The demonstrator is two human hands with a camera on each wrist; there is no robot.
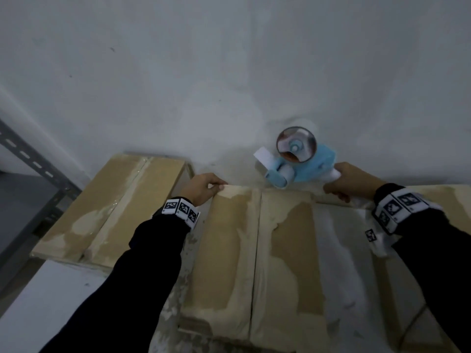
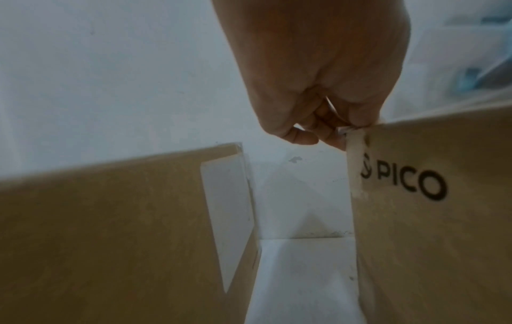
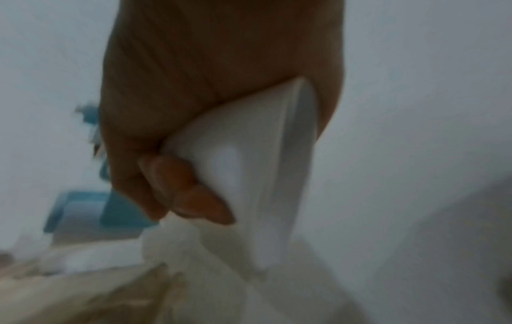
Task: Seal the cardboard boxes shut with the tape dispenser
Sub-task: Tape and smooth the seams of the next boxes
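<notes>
The tape dispenser (image 1: 297,159), blue w/ a white handle, is gripped by the right hand (image 1: 349,180), fingers curled tight round the handle (image 3: 249,166). It is held just past the far edge of the near cardboard box (image 1: 254,250), its roller end close to the centre seam; whether it touches the box can't be told. A clear tape roll is seen on the dispenser, w/ a white flap sticking out on its left.

The left hand (image 1: 204,188) is placed at the far left corner of the same box. In the left wrist view the fingertips (image 2: 332,140) are seen pinching at that corner's top edge, by a pale torn strip and next to the printed "PICO" mark (image 2: 407,184). The box flaps are laid shut, meeting at the seam; the top surface is patchy w/ torn paper.

A second cardboard box (image 1: 114,207) is set to the left, apart from the first, w/ tape along its seam. A grey metal shelf (image 1: 30,174) is seen at the far left. Floor is white.
</notes>
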